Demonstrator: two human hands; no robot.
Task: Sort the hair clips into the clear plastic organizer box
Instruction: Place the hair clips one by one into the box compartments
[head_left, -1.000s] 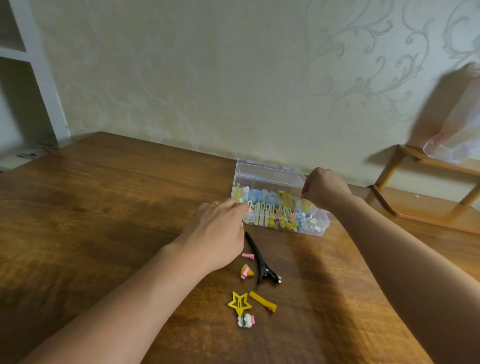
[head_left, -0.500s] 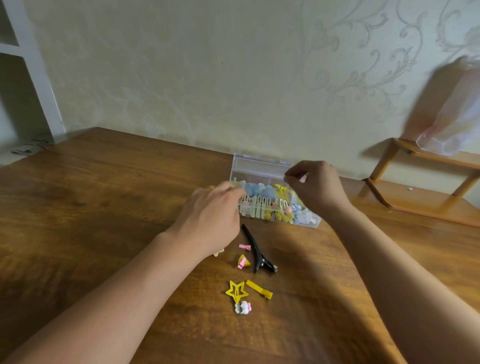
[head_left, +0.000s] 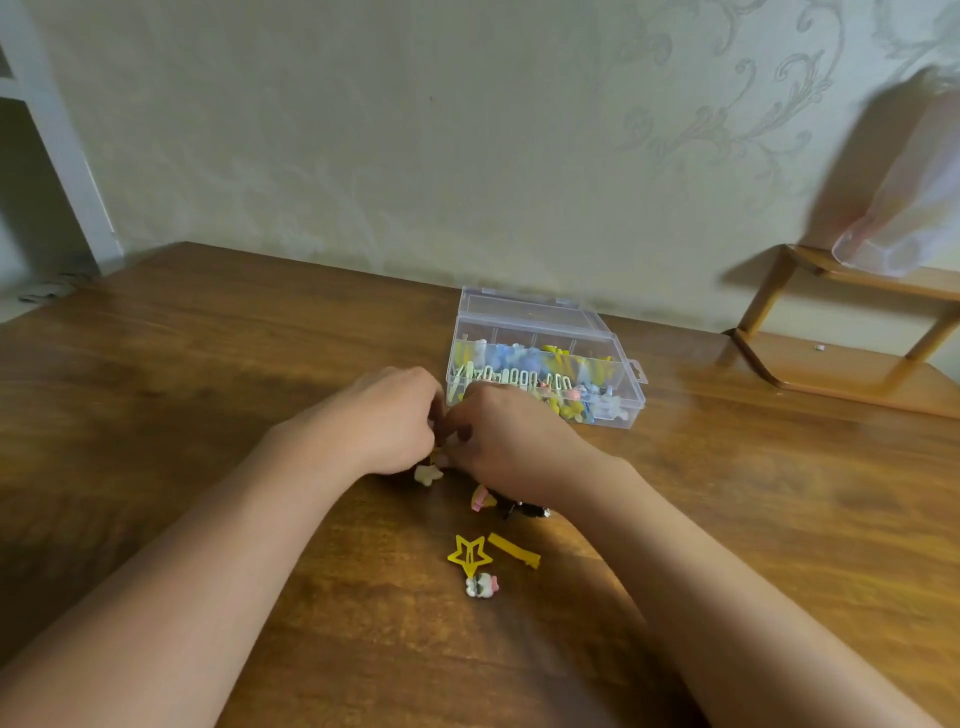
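Observation:
The clear plastic organizer box (head_left: 621, 410) stands open near the wall, its compartments filled with several coloured clips. In front of it my left hand (head_left: 384, 421) and my right hand (head_left: 511, 447) meet, fingers curled, fingertips together on a small clip that is mostly hidden. A cream clip (head_left: 427, 474) sticks out under my left hand. On the table lie a pink-and-yellow clip (head_left: 480, 499), a yellow star clip (head_left: 469, 555), a yellow bar clip (head_left: 514, 550) and a white-and-pink clip (head_left: 481, 585). My right hand partly hides a black clip (head_left: 527, 510).
The wooden table (head_left: 208, 395) runs back to a patterned wall. A small wooden shelf (head_left: 831, 374) stands at the right with a plastic bag (head_left: 904, 228) on top. A white frame (head_left: 62, 171) is at the left.
My right hand has come back from the box toward me and down to meet my left hand. My left hand has shifted slightly nearer. The loose clips lie as before.

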